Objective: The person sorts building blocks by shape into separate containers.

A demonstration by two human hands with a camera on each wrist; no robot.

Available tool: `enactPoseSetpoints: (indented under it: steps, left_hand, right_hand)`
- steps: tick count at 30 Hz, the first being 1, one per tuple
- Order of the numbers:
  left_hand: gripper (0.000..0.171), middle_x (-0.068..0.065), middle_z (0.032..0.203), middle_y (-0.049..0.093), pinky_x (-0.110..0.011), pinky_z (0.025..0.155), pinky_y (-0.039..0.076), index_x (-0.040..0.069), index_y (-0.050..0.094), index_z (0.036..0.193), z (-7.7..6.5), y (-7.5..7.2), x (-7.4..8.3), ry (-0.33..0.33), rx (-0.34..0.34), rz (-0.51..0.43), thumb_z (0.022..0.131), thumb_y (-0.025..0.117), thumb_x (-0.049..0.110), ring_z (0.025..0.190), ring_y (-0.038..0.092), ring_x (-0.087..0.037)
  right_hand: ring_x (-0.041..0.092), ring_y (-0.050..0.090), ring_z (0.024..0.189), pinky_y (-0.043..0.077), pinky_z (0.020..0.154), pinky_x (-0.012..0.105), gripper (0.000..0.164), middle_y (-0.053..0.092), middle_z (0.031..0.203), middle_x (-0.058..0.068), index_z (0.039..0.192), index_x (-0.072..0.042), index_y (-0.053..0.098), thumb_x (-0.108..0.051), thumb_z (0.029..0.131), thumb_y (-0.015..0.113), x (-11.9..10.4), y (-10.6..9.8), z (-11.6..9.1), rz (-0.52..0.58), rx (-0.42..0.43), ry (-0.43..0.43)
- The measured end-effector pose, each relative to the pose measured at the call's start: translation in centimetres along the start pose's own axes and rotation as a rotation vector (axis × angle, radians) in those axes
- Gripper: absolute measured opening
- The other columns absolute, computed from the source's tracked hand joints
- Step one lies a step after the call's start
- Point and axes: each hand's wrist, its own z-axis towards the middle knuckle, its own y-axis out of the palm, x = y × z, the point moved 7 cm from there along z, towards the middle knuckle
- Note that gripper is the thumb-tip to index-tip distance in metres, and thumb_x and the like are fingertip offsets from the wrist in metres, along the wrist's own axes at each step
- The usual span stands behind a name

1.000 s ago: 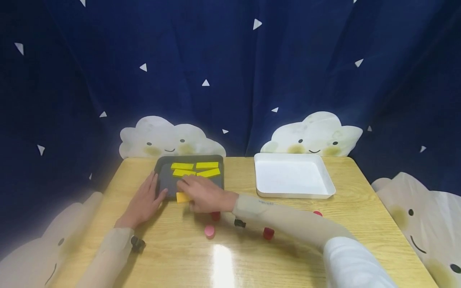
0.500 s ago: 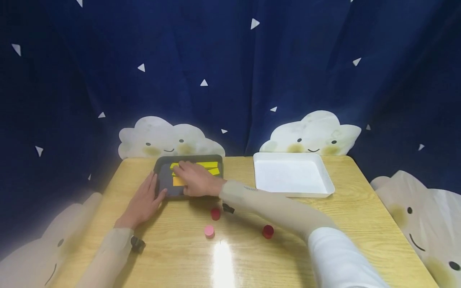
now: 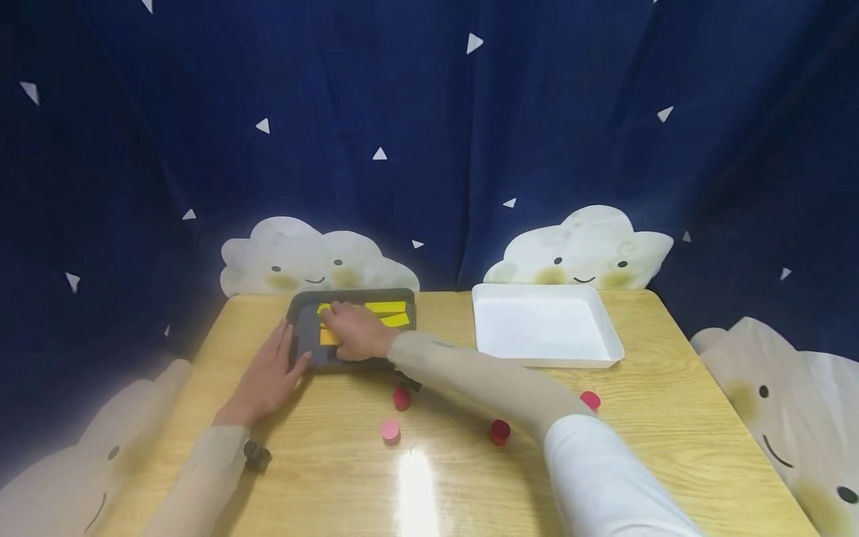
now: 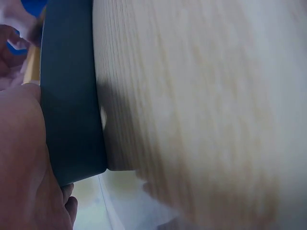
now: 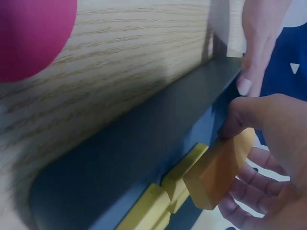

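At the back left of the table, a dark grey tray (image 3: 303, 350) holds several yellow blocks (image 3: 386, 307). My right hand (image 3: 359, 332) reaches into it and grips an orange rectangular block (image 5: 218, 167) between thumb and fingers. In the right wrist view this block is tilted beside the yellow blocks (image 5: 144, 208), overlapping one of them. My left hand (image 3: 265, 377) holds the tray's front left corner. Its thumb lies at the front rim and its fingers run along the left side; in the left wrist view, fingertips show beyond the tray wall (image 4: 72, 105).
A white tray (image 3: 546, 361) stands at the back right. On the wooden table (image 3: 322, 477) nearer me are a pink round piece (image 3: 391, 431), a red one (image 3: 402, 400), a dark red one (image 3: 499, 432) and another red one (image 3: 590, 400). A blue curtain (image 3: 429, 134) hangs behind.
My right hand has carried the orange block from over the tray's front edge back into the tray, among the yellow blocks. My left hand has stayed at the tray's corner.
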Motion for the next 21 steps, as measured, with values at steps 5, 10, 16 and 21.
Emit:
enactPoseSetpoints:
  steps: [5, 10, 16, 21]
  left_hand:
    - [0.079, -0.037, 0.172, 0.013, -0.064, 0.129, 0.021, -0.017, 0.019, 0.163, -0.1, -0.2, 0.1, 0.005, 0.009, 0.005, 0.115, 0.046, 0.04, 0.159, 0.019, -0.054]
    - [0.079, -0.037, 0.173, 0.012, -0.064, 0.13, 0.02, -0.017, 0.019, 0.163, 0.0, -0.3, 0.1, -0.005, 0.003, 0.004, 0.115, 0.046, 0.039, 0.159, 0.017, -0.053]
    - [0.081, -0.036, 0.174, 0.009, -0.064, 0.13, 0.019, -0.015, 0.015, 0.164, 0.1, 0.1, -0.4, -0.022, -0.019, 0.003, 0.116, 0.042, 0.044, 0.16, 0.015, -0.053]
    - [0.08, -0.036, 0.173, 0.01, -0.064, 0.13, 0.02, -0.015, 0.017, 0.164, 0.1, 0.2, -0.3, -0.015, -0.015, 0.008, 0.116, 0.043, 0.043, 0.16, 0.017, -0.053]
  right_hand:
    - [0.018, 0.062, 0.107, 0.06, 0.082, 0.03, 0.067, 0.062, 0.127, 0.006, 0.152, -0.008, 0.052, -0.02, 0.092, 0.079, 0.1, 1.3, 1.0, -0.015, -0.017, 0.013]
    - [0.019, 0.063, 0.11, 0.061, 0.083, 0.032, 0.068, 0.062, 0.129, 0.007, 0.152, -0.008, 0.052, -0.021, 0.092, 0.08, 0.0, 1.6, 1.5, -0.026, -0.039, 0.033]
    - [0.022, 0.064, 0.116, 0.063, 0.084, 0.034, 0.072, 0.062, 0.133, 0.008, 0.153, -0.007, 0.051, -0.023, 0.09, 0.082, -0.1, 1.9, 1.9, -0.045, -0.056, 0.045]
    - [0.022, 0.063, 0.119, 0.062, 0.088, 0.033, 0.077, 0.061, 0.137, 0.008, 0.157, -0.009, 0.048, -0.024, 0.09, 0.083, 0.3, 2.6, 2.2, -0.032, -0.068, 0.066]
